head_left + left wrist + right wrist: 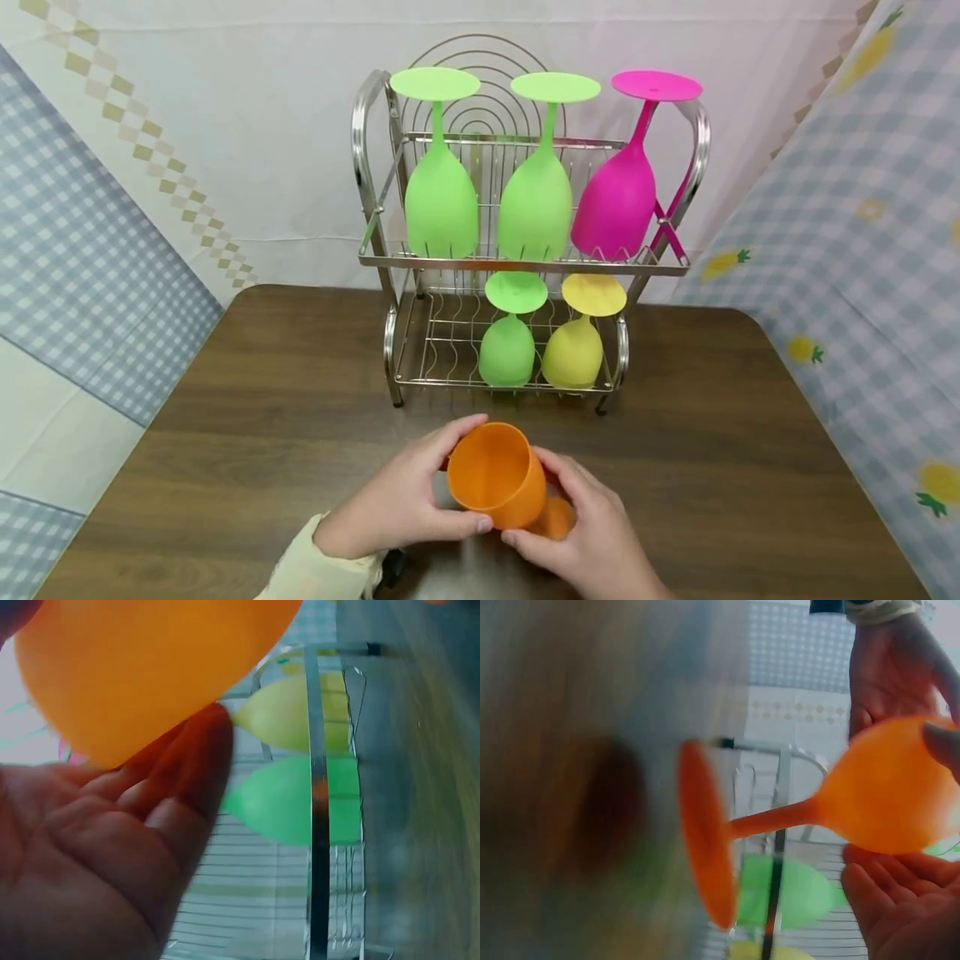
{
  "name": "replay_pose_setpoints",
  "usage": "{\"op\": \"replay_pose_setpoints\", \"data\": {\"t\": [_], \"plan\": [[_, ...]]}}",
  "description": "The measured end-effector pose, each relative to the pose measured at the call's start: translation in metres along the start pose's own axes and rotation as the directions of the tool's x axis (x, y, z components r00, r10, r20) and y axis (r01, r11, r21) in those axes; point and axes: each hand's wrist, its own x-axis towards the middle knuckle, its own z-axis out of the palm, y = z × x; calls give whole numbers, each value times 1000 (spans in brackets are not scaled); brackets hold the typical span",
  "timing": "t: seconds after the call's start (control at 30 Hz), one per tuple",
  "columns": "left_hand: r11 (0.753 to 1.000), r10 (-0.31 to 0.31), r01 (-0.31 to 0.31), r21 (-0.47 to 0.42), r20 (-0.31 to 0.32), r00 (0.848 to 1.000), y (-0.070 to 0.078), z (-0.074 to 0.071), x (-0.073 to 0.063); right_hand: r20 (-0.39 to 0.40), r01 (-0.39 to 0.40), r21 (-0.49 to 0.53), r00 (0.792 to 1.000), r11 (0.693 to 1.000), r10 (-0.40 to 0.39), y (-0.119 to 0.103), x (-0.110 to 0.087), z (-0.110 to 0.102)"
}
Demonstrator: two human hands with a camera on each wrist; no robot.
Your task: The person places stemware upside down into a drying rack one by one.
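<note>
An orange plastic goblet (491, 467) is held between both hands in front of the rack, its mouth facing up toward the head camera. The left hand (420, 492) grips the bowl from the left, thumb at the near side and fingers round the far side. From the right, the right hand (588, 521) holds the bowl with thumb and fingers apart around it. In the right wrist view the goblet's stem (776, 818) and round foot (706, 834) show below the bowl, with the foot over the tabletop. Part of the foot is hidden under the bowl in the head view.
A two-tier metal dish rack (525, 265) stands at the back of the wooden table (247, 450). Its top tier bears upside-down goblets, two light green (442, 204) and one magenta (615, 200). Below are a green goblet (507, 350) and a yellow goblet (573, 354), also inverted.
</note>
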Motion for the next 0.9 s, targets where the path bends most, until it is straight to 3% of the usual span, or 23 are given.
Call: {"op": "replay_pose_setpoints", "data": {"t": [0.13, 0.3, 0.57, 0.73, 0.9], "plan": [[990, -42, 32, 140, 72, 996, 0, -1, 0, 101, 123, -244, 990, 962, -101, -2, 5, -17], [983, -58, 37, 178, 112, 992, 2, 4, 0, 242, 249, -398, 957, 883, -161, -10, 12, -33], [972, 25, -48, 231, 102, 995, -1, 19, 0, 384, 282, -486, 919, 827, -88, -21, 19, -47], [957, 85, -99, 272, 65, 994, -8, 28, 0, 414, 287, -495, 908, 820, -69, -21, 18, -51], [961, 89, -95, 259, 34, 995, -11, 30, 1, 404, 277, -497, 912, 822, -64, -19, 15, -53]]}}
